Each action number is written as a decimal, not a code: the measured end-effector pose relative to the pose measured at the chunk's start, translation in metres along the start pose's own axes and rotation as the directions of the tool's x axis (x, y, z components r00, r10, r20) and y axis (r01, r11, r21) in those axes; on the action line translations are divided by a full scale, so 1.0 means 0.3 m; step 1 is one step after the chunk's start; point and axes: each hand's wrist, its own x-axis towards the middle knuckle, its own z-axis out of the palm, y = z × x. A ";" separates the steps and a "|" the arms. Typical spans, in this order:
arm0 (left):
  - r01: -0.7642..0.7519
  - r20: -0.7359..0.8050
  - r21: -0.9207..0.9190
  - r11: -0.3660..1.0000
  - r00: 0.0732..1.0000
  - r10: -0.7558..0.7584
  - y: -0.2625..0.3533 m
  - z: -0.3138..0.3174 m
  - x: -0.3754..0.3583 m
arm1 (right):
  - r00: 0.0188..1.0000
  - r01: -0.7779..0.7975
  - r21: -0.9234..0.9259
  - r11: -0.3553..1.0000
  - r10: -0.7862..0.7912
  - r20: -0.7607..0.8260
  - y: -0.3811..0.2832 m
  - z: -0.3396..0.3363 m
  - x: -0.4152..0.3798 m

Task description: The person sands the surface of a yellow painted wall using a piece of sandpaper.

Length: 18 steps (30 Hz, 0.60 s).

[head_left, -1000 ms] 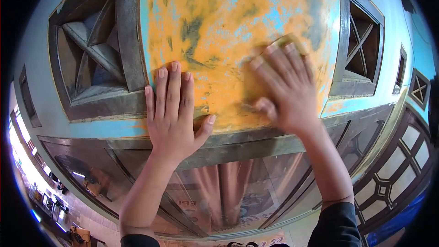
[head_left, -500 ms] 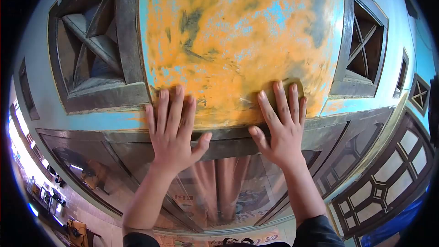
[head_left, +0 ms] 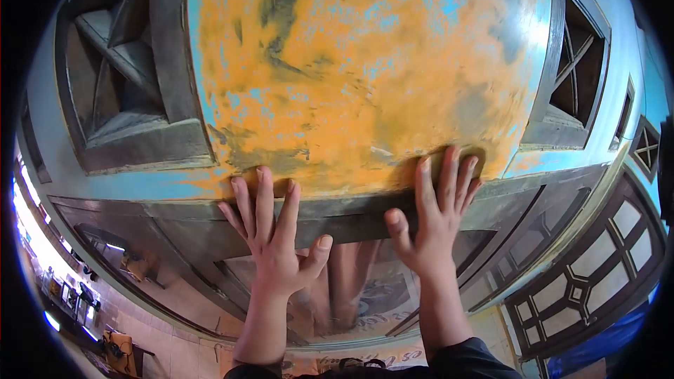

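An orange-smeared wall panel with light-blue and dark grey patches rises in front of me. My left hand is open with fingers spread, its fingertips at the panel's lower left edge and its palm over the dark wooden frame beam. Farther right, my right hand is also open, fingers pointing up against the lower right of the orange area. A dark olive shade shows around its fingertips. No tool shows in either hand; both palms face away from me.
Wooden vents with crossed slats flank the panel, one on the left and one on the right. Below the beam, glass reflects the room. A panelled door stands at right, and an orange-brown chair at lower left.
Both hands have slid down the panel from the orange area toward its lower edge. The panel fills more of the view, and the left arm has come nearer the middle.
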 end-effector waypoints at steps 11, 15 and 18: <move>0.058 -0.083 -0.032 0.998 0.995 -0.061 0.024 0.060 -0.014 | 0.996 0.021 0.037 0.999 -0.024 0.086 -0.017 0.021 -0.069; 0.070 -0.078 -0.022 0.997 0.994 -0.072 0.026 0.062 -0.017 | 0.998 0.031 0.016 0.999 -0.032 0.049 -0.028 0.034 -0.048; 0.062 -0.068 -0.021 0.998 0.996 -0.064 0.026 0.057 -0.017 | 0.996 0.025 0.021 0.999 -0.027 0.091 -0.030 0.016 -0.049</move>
